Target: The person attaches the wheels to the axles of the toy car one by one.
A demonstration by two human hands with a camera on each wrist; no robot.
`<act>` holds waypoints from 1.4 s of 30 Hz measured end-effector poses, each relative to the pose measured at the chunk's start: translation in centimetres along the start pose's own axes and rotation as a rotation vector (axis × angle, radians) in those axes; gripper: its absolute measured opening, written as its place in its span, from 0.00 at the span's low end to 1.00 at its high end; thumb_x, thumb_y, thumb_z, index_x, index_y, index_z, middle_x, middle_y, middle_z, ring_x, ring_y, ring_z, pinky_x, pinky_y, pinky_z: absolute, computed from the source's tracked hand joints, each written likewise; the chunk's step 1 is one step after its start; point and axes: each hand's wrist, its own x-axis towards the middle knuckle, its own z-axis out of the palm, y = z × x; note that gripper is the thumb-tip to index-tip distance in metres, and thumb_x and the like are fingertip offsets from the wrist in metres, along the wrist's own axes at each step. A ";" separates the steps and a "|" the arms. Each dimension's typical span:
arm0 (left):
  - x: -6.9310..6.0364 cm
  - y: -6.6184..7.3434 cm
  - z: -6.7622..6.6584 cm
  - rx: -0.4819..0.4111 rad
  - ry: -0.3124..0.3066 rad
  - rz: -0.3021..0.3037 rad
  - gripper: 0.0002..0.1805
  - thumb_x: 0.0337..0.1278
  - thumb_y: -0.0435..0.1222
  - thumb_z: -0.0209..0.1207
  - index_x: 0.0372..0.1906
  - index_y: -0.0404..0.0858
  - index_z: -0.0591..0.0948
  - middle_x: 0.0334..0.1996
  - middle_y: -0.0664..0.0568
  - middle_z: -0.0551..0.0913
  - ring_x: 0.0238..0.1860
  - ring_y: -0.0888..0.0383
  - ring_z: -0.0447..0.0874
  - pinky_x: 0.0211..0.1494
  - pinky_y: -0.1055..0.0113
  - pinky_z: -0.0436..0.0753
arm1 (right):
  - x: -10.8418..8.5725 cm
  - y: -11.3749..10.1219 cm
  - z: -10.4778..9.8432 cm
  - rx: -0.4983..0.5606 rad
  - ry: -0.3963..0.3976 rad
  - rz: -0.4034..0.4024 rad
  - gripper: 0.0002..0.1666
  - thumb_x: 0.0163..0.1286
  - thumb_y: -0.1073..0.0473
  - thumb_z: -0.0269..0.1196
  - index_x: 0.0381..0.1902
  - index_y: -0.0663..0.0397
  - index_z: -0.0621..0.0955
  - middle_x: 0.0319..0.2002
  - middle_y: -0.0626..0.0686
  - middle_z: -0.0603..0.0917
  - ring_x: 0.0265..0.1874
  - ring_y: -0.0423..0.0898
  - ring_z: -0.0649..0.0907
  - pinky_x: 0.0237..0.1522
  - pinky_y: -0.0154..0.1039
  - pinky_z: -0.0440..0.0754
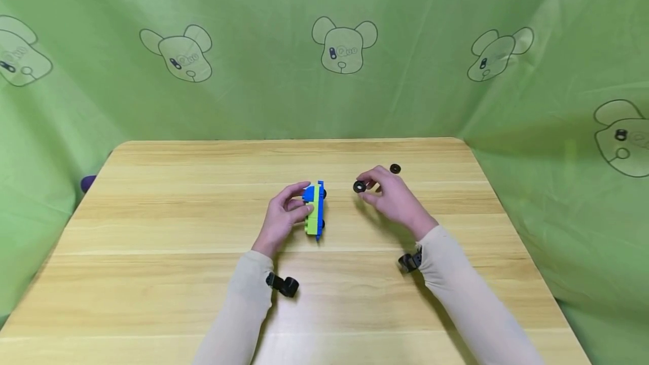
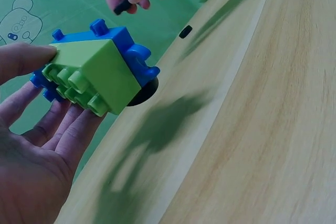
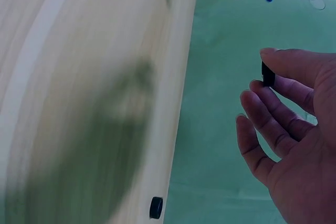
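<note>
A toy vehicle of lime-green and blue blocks (image 1: 313, 219) is gripped by my left hand (image 1: 281, 219), tilted on its side above the table. Black wheels show along its blue base, on the side toward my right hand. The left wrist view shows the thumb on the lime-green block (image 2: 107, 72) and the fingers beneath. My right hand (image 1: 396, 199) pinches a small black wheel (image 1: 359, 186) between thumb and fingers, apart from the vehicle. In the right wrist view the pinched wheel (image 3: 268, 74) is seen edge-on.
Another black wheel (image 1: 395, 168) lies on the wooden table (image 1: 203, 230) just beyond my right hand. Green curtains (image 1: 263, 94) printed with mouse-like heads surround the table. A purple object (image 1: 88, 183) shows past the table's left edge.
</note>
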 end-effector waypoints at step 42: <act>0.0 0.1 0.2 0.004 -0.014 -0.008 0.26 0.56 0.24 0.63 0.61 0.39 0.78 0.57 0.43 0.75 0.48 0.50 0.80 0.48 0.60 0.85 | -0.9 -4.8 2.9 0.051 0.035 -0.113 0.20 0.63 0.62 0.70 0.53 0.54 0.80 0.45 0.46 0.79 0.44 0.45 0.79 0.46 0.48 0.82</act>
